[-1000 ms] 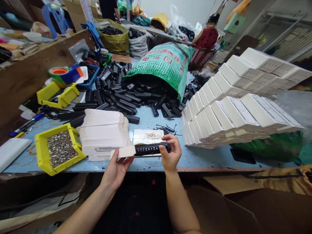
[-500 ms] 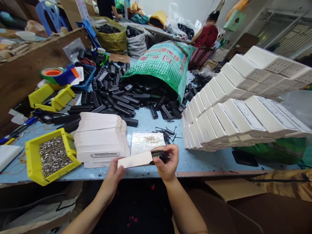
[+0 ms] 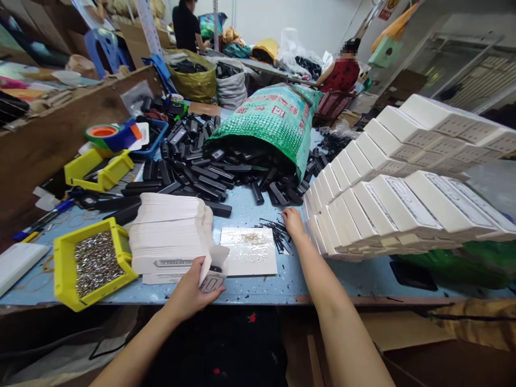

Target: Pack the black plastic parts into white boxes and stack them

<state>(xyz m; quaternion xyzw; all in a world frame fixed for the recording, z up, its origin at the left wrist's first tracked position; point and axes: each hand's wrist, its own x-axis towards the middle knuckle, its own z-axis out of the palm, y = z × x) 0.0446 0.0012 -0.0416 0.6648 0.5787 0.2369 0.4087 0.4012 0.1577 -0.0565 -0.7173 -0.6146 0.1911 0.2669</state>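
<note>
My left hand (image 3: 188,287) is closed around a small white cardboard box (image 3: 213,281), tilted with its flap raised. Something black shows inside the box's open end. My right hand (image 3: 293,220) reaches to the far edge of a pile of thin black sticks (image 3: 277,232), fingertips pinched together; what they hold is too small to make out. Between the hands lies a white board (image 3: 250,258) with tiny shiny bits on it. Beside my left hand stands a thick stack of flat white cartons (image 3: 169,231).
A yellow bin (image 3: 66,269) holds small metal parts. Behind, a green sack (image 3: 266,121) spills black oblong devices (image 3: 209,183) over the blue table. White boxes (image 3: 363,209) are stacked high at right. A wooden board (image 3: 40,161) edges the left side. Other people sit or stand farther back.
My right hand has left the box and moved right and forward to the black sticks. The box, earlier lying sideways between both hands, is now in my left hand with its open end up.
</note>
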